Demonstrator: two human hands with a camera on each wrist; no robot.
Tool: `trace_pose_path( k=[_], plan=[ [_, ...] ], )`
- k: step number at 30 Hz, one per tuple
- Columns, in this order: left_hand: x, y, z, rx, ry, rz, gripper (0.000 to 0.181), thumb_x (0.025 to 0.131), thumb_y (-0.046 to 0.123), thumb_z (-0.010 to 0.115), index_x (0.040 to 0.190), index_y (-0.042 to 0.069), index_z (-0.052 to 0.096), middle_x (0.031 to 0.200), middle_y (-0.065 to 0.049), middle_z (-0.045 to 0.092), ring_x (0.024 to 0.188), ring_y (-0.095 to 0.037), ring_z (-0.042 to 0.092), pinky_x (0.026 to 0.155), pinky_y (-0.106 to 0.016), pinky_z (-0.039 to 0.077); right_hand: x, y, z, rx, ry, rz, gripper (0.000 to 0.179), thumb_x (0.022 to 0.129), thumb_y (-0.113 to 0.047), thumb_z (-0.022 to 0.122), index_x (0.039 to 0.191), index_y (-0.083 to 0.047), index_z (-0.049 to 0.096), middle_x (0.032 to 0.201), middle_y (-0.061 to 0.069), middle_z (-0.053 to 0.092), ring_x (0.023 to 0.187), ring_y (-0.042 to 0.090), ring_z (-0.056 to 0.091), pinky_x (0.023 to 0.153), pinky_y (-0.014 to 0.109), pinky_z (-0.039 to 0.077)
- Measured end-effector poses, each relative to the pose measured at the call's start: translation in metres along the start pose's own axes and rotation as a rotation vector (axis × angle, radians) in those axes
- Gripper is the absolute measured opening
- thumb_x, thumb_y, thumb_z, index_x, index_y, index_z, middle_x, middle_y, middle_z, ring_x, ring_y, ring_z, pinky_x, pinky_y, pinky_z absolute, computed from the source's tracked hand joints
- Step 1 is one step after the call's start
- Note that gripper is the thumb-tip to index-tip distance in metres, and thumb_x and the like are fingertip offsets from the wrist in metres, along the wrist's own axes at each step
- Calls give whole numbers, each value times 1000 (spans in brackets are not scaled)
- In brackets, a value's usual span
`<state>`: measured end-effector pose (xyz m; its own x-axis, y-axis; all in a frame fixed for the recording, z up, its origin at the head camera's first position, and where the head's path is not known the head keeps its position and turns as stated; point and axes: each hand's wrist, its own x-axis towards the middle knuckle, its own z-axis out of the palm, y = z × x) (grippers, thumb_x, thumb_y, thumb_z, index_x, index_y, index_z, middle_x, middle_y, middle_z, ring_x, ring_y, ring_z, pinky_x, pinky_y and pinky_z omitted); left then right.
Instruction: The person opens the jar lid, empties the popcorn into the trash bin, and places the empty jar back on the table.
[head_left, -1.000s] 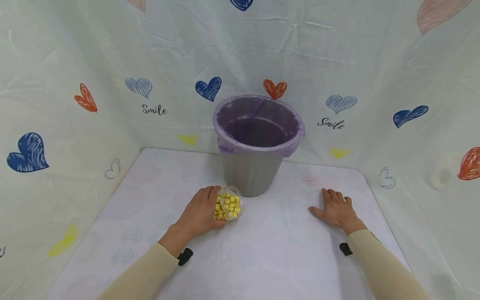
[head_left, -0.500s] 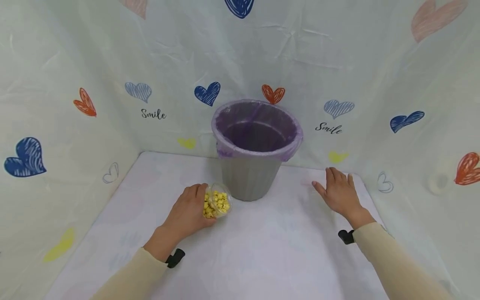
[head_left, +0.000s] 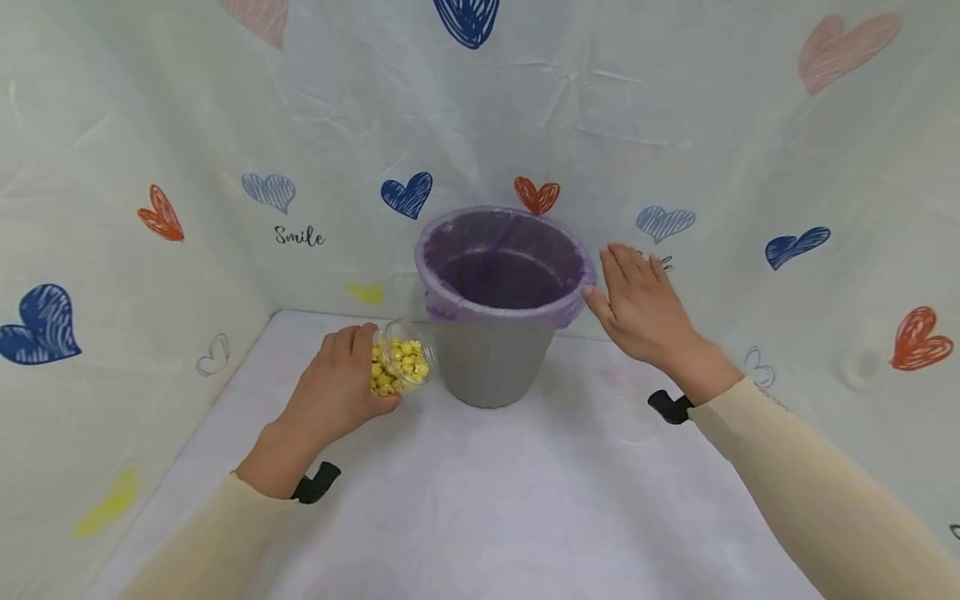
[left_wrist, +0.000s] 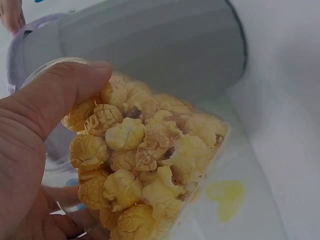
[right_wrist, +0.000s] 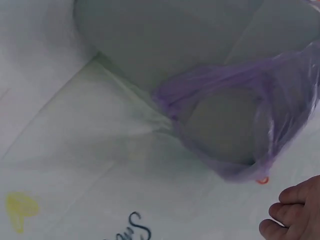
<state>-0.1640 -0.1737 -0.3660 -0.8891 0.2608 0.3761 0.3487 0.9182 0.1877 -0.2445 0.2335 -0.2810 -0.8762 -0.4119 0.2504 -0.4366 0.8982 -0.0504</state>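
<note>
Fingers [head_left: 363, 346] of the left hand [head_left: 333, 387] curl round a clear cup, while those of the right hand [head_left: 641, 312] stretch straight, holding nothing. White desk [head_left: 480, 500] spans the lower frame; at centre stands a grey bin [head_left: 491, 362] with a purple liner [head_left: 510, 260]. Cream sleeves [head_left: 817, 492] angle inward from both lower corners, the right hand raised palm-down near the bin's right rim. Tilted left of the bin, the cup [head_left: 392, 358] contains yellow popcorn [head_left: 410, 360].
</note>
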Motion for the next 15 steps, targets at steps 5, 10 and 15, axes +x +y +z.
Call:
trace_pose_path(
  k=[5,10,15],
  plan=[
    [5,0,-12,2,4,-11,107,69,34,99,144,-16,41,133,-37,54,121,-53,55,97,-62,57,11,-21,-2,-37,-53,-30,74,114,-46,32,163,8,23,173,26,19,162,43,13,130,65,6],
    [8,-3,-28,18,-1,-43,108,72,35,98,146,-16,38,137,-38,52,123,-53,53,99,-64,55,16,-26,6,-28,-125,-28,74,115,-48,26,164,7,24,173,25,19,162,43,13,130,65,4],
    [14,-9,-51,40,55,-46,107,71,33,98,146,-16,38,136,-40,51,121,-55,53,97,-68,54,16,-27,9,3,-179,-14,75,114,-50,21,164,6,22,174,24,17,163,42,10,130,64,3]
  ],
)
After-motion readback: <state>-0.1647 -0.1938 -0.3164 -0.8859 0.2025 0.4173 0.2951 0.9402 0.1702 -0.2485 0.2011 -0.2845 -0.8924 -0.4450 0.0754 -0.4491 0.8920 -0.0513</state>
